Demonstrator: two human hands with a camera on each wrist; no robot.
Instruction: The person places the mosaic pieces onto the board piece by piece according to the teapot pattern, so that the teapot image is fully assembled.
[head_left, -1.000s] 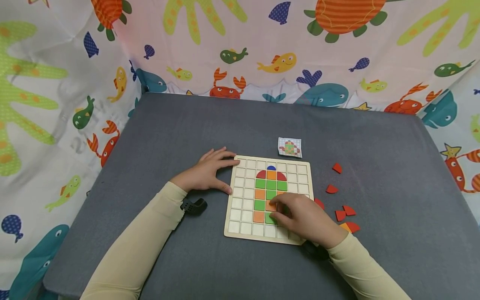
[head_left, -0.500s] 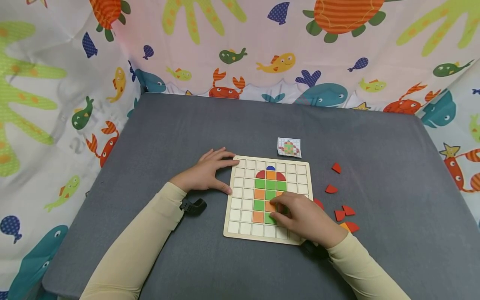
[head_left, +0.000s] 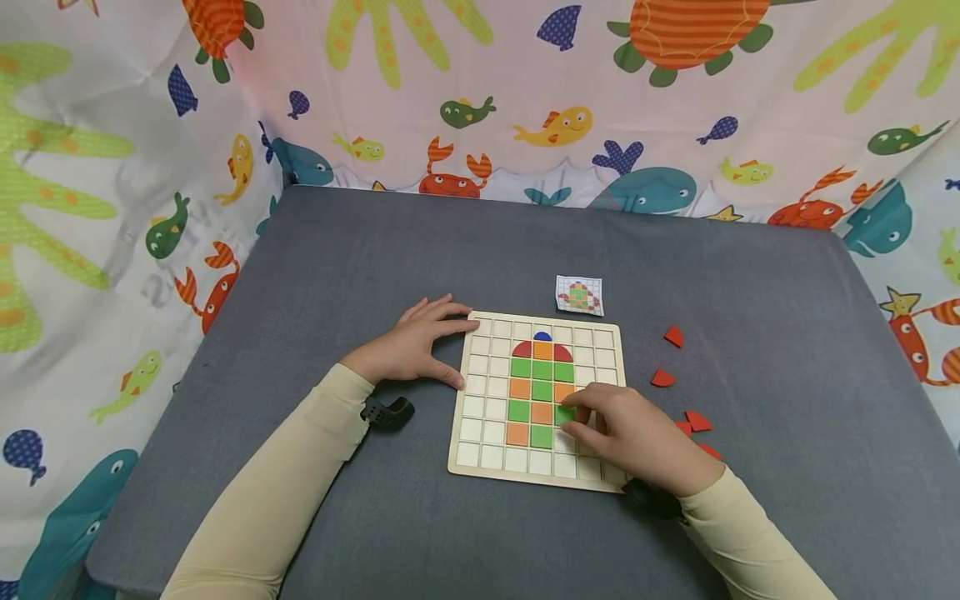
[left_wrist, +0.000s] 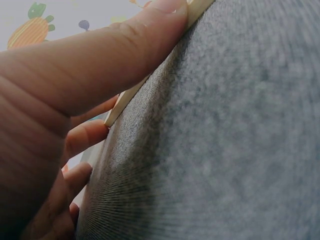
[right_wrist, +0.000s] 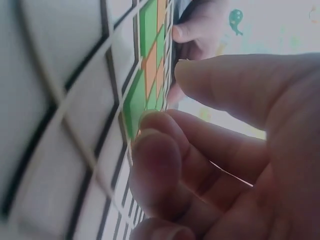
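In the head view, a light wooden grid board (head_left: 472, 432) lies flat on the grey table. It bears green, orange, dark red and blue tiles. My left hand (head_left: 408, 343) rests at the board's left edge with its fingers spread, and the left wrist view shows the thumb (left_wrist: 150, 35) against the wooden edge. My right hand (head_left: 633, 429) is over the right part of the board, its fingertips touching a green tile (head_left: 563, 415) in a cell. In the right wrist view, fingertips are at that green tile (right_wrist: 134, 105), while another digit stands apart.
Red quarter-round pieces (head_left: 663, 378) lie right of the board; some are partly hidden by the right hand and wrist. A small pattern card (head_left: 579, 296) lies behind the board. A sea-animal printed curtain (head_left: 517, 92) hangs around the table (head_left: 375, 250).
My right hand has shifted one column to the right, uncovering an orange tile and a green tile. A red piece and an orange piece are now hidden behind it. My left hand stays put.
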